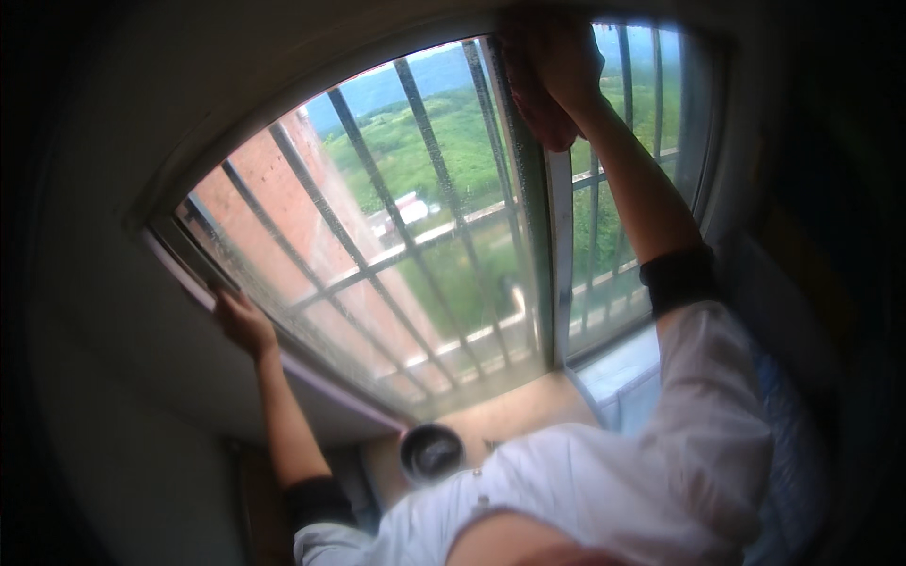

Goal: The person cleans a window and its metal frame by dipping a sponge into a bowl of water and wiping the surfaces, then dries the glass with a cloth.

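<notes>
A window with a dark frame stands before me, and water drops speckle its glass pane (444, 189). High up, my right hand (566, 66) is closed on a dark reddish cloth (543, 108). It presses the cloth against the upper part of the upright bar (557, 236) between the two panes. Lower on the left, my left hand (247, 324) grips the edge of the window frame (179, 259), its fingers bent over it and partly hidden in shadow.
A dark round container (432, 453) stands on the tan ledge (510, 406) below the window, close to my body. Metal bars (415, 247) cross outside the glass. Pale bluish material (628, 377) lies at the lower right, and a plain wall (104, 311) is at the left.
</notes>
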Motion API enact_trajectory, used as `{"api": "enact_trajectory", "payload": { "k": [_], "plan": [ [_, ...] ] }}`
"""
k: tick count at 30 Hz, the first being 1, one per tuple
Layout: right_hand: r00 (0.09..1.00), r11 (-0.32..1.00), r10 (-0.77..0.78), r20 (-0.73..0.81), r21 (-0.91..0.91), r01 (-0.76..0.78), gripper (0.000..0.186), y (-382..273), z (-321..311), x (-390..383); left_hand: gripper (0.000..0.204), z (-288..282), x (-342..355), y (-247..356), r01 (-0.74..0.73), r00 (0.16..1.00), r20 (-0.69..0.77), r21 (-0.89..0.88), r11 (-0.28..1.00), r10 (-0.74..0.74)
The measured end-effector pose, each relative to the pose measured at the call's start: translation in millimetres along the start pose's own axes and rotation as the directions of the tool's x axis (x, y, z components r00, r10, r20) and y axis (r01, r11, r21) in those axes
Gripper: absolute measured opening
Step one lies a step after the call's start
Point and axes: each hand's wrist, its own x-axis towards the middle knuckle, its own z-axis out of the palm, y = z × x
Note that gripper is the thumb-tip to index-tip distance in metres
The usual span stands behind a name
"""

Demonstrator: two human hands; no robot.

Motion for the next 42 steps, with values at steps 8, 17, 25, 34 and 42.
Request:
{"api": "enact_trajectory", "payload": {
  "k": [8,17,25,34,42],
  "plan": [
    [0.998,0.98,-0.02,-0.056,-0.197,0.009,0.053,-7.1,10.6,-11.7,0.05,5.3,-1.5,-7.2,-0.014,1.0,0.019,0.024,1.0,0.013],
    [0.957,0.721,0.282,0.064,0.644,-0.255,0.012,6.9,-7.9,-204.5,0.044,12.6,-2.1,-14.1,-0.016,0.999,0.027,-0.012,1.0,0.016],
    [0.845,0.896,0.404,0.351,0.035,-0.443,0.082,21.4,-38.1,-381.1,0.047,11.3,-1.2,-14.6,0.013,0.998,0.063,0.024,1.0,-0.014],
    [0.997,0.989,0.074,-0.035,0.129,-0.069,0.027,5.6,-4.8,-211.9,0.05,15.7,-2.7,-13.5,-0.012,1.0,0.006,-0.007,1.0,0.012],
    [0.96,0.992,-0.129,-0.248,-0.03,0.125,0.053,-23.9,40.0,-51.0,0.051,9.5,-2.3,-7.1,0.013,1.0,0.023,-0.039,0.999,-0.012]
  ]
}}
